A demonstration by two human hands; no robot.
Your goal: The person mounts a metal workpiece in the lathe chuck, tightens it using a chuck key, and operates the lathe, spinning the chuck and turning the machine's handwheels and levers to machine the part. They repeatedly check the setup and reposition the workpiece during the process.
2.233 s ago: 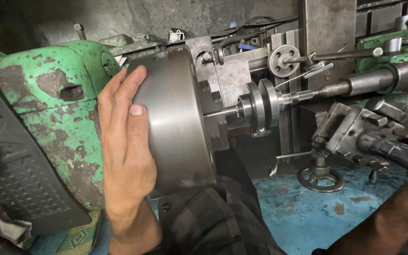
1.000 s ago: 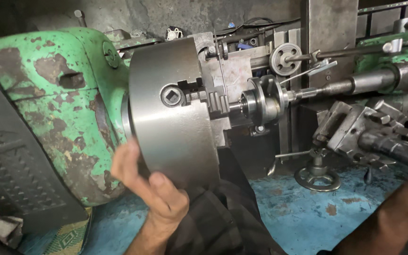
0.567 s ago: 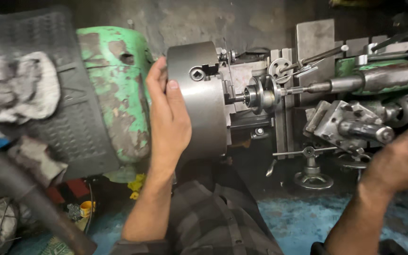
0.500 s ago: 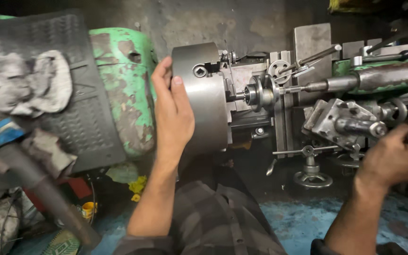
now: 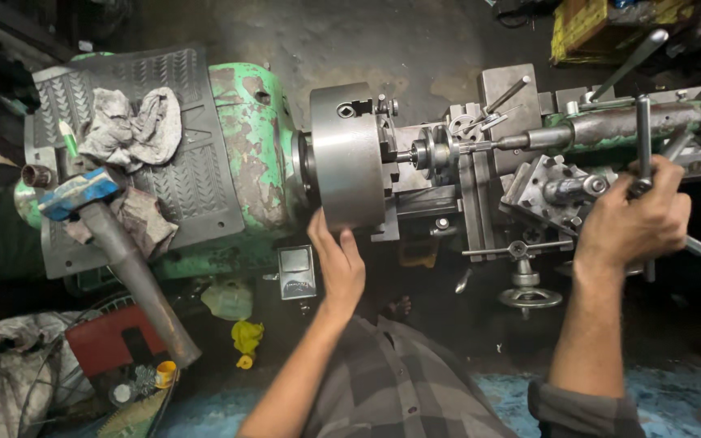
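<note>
- The lathe [image 5: 253, 162], green with chipped paint, runs across the view from the headstock on the left to the tailstock end on the right.
- A ribbed rubber mat [image 5: 180, 186] lies over the headstock top; on it sit crumpled rags [image 5: 135, 126] and a blue-headed hammer [image 5: 79, 195] whose long grey handle slopes down off the edge.
- The chuck [image 5: 350, 166], a plain steel drum, stands just right of the headstock. A small round workpiece [image 5: 425, 152] sits in its jaws, with the tailstock barrel [image 5: 626, 123] lined up on it from the right.
- The left hand [image 5: 337, 264] reaches up from below, fingers loosely spread, fingertips touching the lower rim of the chuck; it cups the rim and pinches nothing.
- The right hand [image 5: 634, 223] is closed around a lever [image 5: 644, 154] near the toolpost [image 5: 553, 191], fingers wrapped tight.
- Below the carriage hangs a small handwheel [image 5: 529, 296].
- Judging by the grip, the chuck is being turned or steadied by hand while the right side is set. To do this well, it seems wise to keep the left fingertips on the smooth rim, clear of the jaws and key socket, and to turn slowly with the spindle unpowered.
- The lever is better moved in small, steady amounts, watching the workpiece for wobble, than in one pull.
- The sleeve [image 5: 586, 410] and loose shirt should stay well away from the chuck.
</note>
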